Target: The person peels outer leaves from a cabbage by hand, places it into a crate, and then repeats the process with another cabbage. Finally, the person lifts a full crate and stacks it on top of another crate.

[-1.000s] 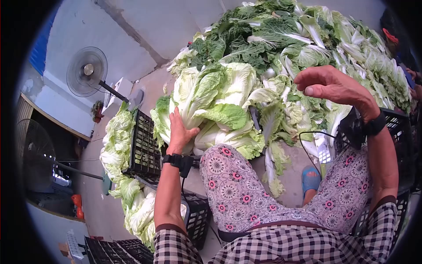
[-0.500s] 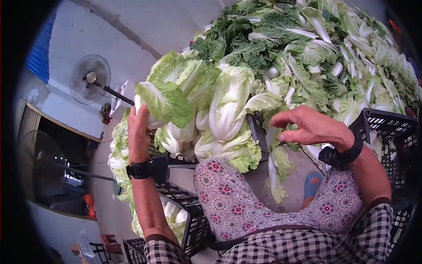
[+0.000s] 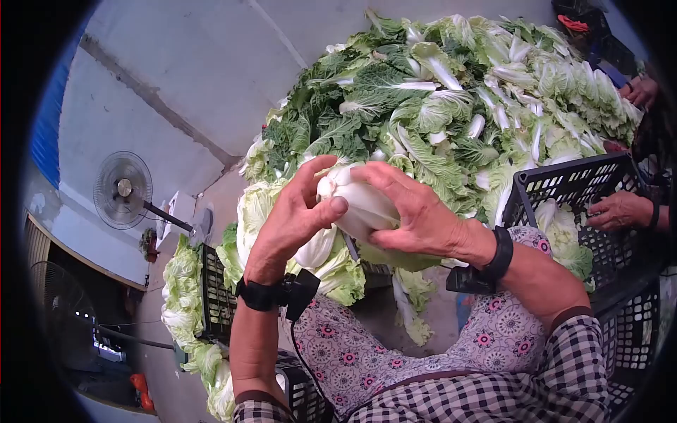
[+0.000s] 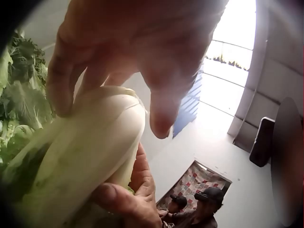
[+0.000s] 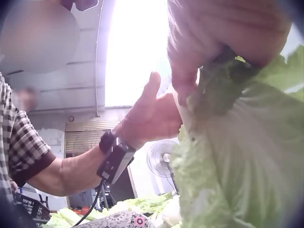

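A Chinese cabbage (image 3: 363,208) is held up before the lap, its white base toward the left and its green leaves hanging in the right wrist view. My right hand (image 3: 430,218) grips it from the right, thumb below and fingers over the top. At the base end is my left hand (image 3: 285,218), fingers spread around it. In the left wrist view the left fingertips touch the cabbage's upper side, while the thumb (image 4: 164,118) stands apart from it. More cabbages (image 3: 257,211) lie stacked just behind the left hand.
A large heap of cabbages and loose leaves (image 3: 423,106) fills the back. At the right stands a black crate (image 3: 564,173), where another person's hand (image 3: 620,210) reaches in. Cabbages beside a black crate (image 3: 217,289) line the left, near a fan (image 3: 123,187).
My left hand first reached to the stacked cabbages, then lifted one at the left. Now the cabbage is in front of me, gripped by my right hand, with the left loosened around its base.
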